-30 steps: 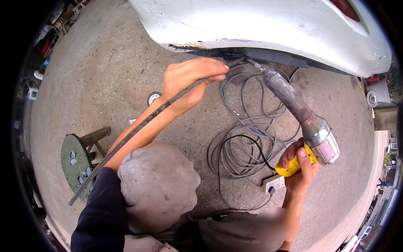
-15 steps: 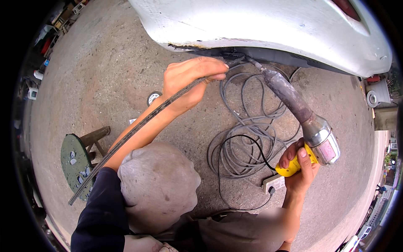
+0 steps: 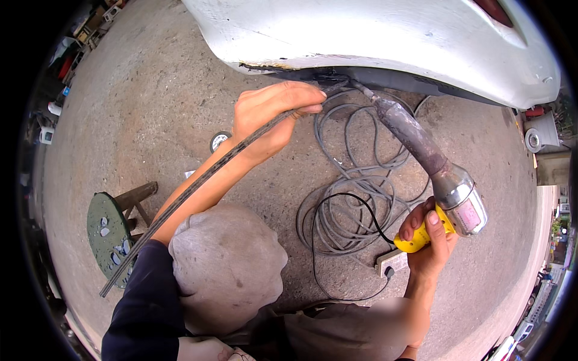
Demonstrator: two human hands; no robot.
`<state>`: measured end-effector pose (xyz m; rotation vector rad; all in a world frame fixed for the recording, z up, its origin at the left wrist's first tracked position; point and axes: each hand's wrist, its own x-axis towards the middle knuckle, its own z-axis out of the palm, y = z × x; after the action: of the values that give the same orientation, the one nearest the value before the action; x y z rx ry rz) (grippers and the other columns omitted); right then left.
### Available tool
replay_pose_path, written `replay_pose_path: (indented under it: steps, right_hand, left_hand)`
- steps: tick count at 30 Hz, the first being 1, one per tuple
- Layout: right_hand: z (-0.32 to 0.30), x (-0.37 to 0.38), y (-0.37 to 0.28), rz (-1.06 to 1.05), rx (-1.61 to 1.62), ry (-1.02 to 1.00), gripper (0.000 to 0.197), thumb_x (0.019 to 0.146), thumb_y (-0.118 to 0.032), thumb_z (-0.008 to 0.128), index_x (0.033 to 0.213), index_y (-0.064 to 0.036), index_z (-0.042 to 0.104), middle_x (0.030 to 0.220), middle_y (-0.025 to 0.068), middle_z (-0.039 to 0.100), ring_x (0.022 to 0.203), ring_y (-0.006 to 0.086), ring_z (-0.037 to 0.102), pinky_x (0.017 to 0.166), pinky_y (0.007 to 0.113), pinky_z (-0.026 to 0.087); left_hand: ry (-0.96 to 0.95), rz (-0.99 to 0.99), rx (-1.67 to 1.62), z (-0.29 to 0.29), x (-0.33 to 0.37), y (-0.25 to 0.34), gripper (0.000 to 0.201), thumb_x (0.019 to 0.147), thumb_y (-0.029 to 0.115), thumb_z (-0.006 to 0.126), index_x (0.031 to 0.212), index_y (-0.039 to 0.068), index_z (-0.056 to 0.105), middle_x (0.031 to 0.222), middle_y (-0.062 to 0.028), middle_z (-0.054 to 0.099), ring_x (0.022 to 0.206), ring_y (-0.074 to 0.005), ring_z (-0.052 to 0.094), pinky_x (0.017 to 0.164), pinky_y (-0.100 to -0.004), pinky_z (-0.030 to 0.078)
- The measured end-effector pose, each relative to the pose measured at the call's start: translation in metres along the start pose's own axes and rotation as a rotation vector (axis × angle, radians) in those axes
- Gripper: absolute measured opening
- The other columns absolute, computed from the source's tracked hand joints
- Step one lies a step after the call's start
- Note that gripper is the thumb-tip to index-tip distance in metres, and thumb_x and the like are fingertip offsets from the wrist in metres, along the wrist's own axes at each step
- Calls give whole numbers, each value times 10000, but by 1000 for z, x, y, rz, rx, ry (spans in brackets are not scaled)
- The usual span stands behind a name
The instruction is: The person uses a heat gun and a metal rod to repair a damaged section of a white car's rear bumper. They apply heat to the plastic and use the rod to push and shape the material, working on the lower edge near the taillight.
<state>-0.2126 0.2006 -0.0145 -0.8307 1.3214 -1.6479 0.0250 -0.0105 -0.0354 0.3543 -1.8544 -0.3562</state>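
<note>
Near the lower edge of a white car bumper [image 3: 337,36], my left hand [image 3: 268,114] pinches a long dark plastic welding rod [image 3: 198,182]. The rod's long tail runs back over my left forearm. Its front end reaches the black underside of the bumper [image 3: 385,85], where a scuffed, darkened patch shows. My right hand [image 3: 428,237] is closed round the yellow handle of a hot-air gun [image 3: 415,132] with a scorched metal barrel. The gun's thin nozzle points at the rod's front end; whether they touch I cannot tell.
Below the bumper lies a loose coil of grey cable [image 3: 346,198] with a white extension socket [image 3: 392,263] and black plug. A green-topped stool [image 3: 102,234] stands at left, a roll of tape [image 3: 220,140] beyond my forearm. A metal can [image 3: 542,132] sits at far right.
The view has shifted very slightly. Both hands, the rod and the hot-air gun keep almost the same places.
</note>
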Motion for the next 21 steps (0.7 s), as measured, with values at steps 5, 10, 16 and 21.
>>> replay_pose_path:
  steps: [5, 10, 16, 21]
  right_hand:
    - [-2, 0, -2, 17, 89, -2, 315, 870, -183, 700, 1027, 32, 530, 714, 111, 541, 543, 181, 537, 496, 294, 446]
    - [-2, 0, -1, 18, 88, 5, 314, 871, -184, 699, 1026, 32, 530, 709, 111, 539, 537, 182, 537, 494, 296, 447]
    - [-2, 0, -1, 9, 88, 7, 318, 871, -182, 700, 1029, 35, 530, 706, 112, 539, 528, 182, 534, 489, 292, 448]
    - [-3, 1, -1, 3, 62, 6, 325, 876, -202, 690, 1036, 26, 523, 706, 101, 528, 526, 172, 530, 482, 282, 445]
  left_hand:
    - [0, 6, 4, 1, 0, 0, 298, 698, -195, 616, 916, -11, 700, 889, -128, 728, 811, -226, 729, 690, -290, 601]
    - [-4, 3, 0, 0, 0, 0, 299, 698, -195, 615, 919, -11, 700, 893, -130, 727, 811, -228, 730, 692, -290, 600]
    - [0, 2, 0, 1, 0, -1, 302, 699, -196, 610, 921, -12, 701, 894, -132, 728, 809, -228, 730, 691, -290, 600]
    - [-11, 6, 2, 2, 0, -1, 268, 736, -183, 612, 930, -21, 699, 892, -142, 728, 813, -232, 729, 701, -296, 598]
